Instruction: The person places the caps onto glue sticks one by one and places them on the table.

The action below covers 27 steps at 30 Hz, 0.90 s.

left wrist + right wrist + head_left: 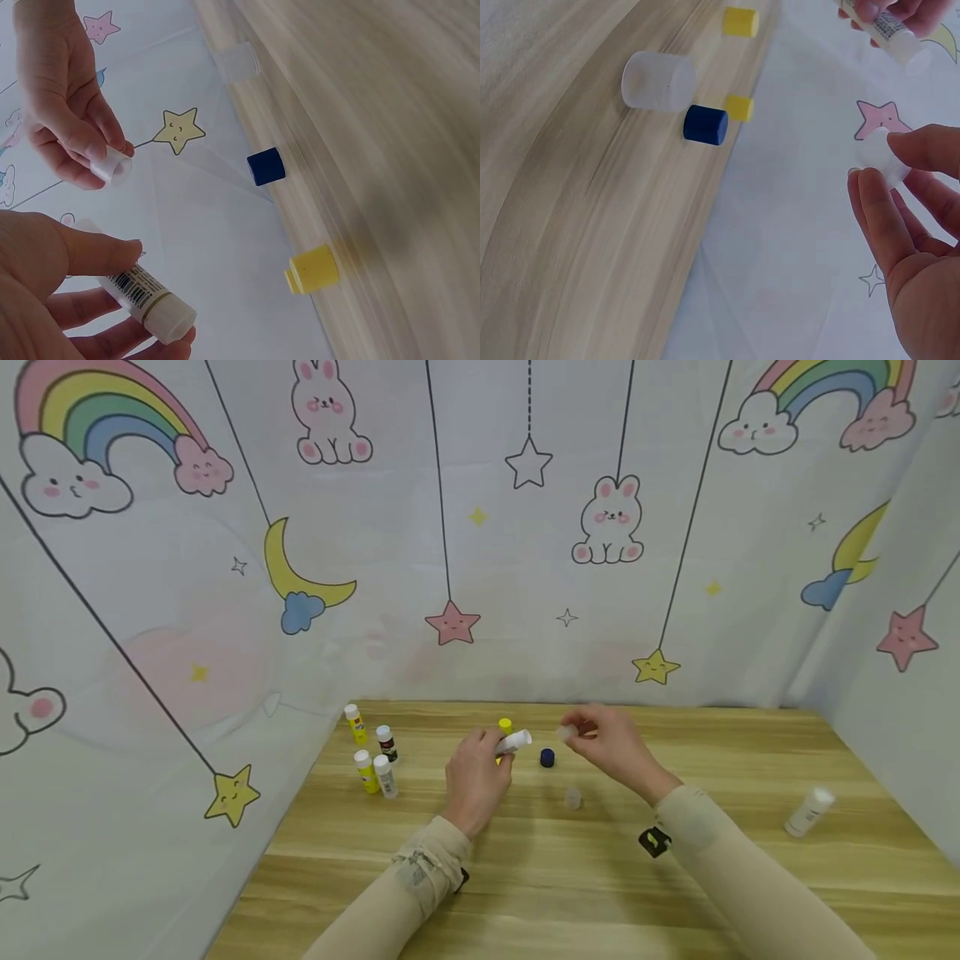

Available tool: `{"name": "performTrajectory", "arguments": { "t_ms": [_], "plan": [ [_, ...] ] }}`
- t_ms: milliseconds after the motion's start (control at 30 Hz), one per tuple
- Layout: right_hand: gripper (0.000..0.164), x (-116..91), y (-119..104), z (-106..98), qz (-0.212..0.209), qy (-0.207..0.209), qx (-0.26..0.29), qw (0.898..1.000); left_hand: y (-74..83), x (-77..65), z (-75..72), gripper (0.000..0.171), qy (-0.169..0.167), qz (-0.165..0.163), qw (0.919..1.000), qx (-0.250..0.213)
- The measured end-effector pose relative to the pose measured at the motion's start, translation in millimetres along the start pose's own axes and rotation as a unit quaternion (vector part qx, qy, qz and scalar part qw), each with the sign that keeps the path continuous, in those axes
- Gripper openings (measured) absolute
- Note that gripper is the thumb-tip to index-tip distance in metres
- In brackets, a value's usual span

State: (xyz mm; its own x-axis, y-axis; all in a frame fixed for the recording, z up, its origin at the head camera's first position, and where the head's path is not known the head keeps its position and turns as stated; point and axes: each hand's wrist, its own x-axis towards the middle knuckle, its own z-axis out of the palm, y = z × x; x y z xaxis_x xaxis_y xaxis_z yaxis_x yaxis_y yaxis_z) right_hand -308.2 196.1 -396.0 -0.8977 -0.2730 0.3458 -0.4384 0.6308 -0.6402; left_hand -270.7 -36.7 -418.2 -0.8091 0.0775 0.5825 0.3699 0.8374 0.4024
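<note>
My left hand [477, 777] grips a white glue stick [142, 295] with a barcode label; the stick lies tilted across the fingers. To its right, my right hand [611, 747] pinches a small whitish translucent cap [883, 156] between thumb and fingertips. Cap and glue stick are apart, both held above the table. Below them on the wood stand a navy cap [547, 758], a clear cap [573, 798] and two yellow caps, one farther back [506, 725] and the other partly hidden by the left hand in the head view.
Several capped glue sticks [367, 772] stand in a group at the table's left side. Another white glue stick [810, 812] is at the right. A printed curtain [510, 668] hangs behind the wooden table [570, 893].
</note>
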Motion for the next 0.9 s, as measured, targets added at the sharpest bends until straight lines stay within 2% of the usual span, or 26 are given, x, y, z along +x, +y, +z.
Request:
{"name": "performTrajectory", "arguments": {
  "t_ms": [200,533,900],
  "plan": [
    [0.016,-3,-9,1,-0.012,0.007,0.025,1.000,0.5,1.1,2.5,0.024,0.008,0.010,0.9999,-0.001],
    [0.017,-9,-18,7,-0.029,0.015,0.043,0.999,5.2,0.5,3.8,0.025,0.000,0.011,0.9999,0.002],
    [0.017,-8,-24,9,-0.008,0.003,0.061,0.998,7.2,0.4,5.1,0.022,-0.003,0.015,0.9999,0.005]
  ]
}}
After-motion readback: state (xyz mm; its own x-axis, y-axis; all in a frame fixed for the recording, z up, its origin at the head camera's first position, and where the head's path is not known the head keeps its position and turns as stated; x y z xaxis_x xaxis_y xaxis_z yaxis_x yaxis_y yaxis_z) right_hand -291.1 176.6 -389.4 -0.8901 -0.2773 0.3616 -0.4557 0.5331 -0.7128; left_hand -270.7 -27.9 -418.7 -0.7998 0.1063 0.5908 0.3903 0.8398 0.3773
